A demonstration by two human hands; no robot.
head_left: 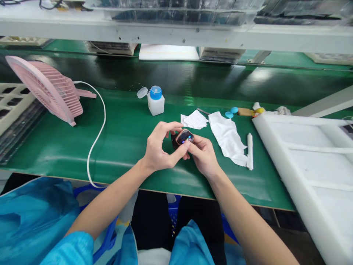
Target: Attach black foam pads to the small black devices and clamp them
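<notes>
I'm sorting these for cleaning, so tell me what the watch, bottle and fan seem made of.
The watch: glossy dark face, probably glass; coppery, shiny rim, likely metal. The bottle: smooth, evenly white, squarish body, probably plastic; glossier blue top. The fan: satin pink, thin uniform slats, likely moulded plastic.

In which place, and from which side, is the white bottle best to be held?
Probably by two opposite flat sides of the white bottle, coming from the near right: its boxy body stands upright, and the translucent lid sits out to its left.
</notes>
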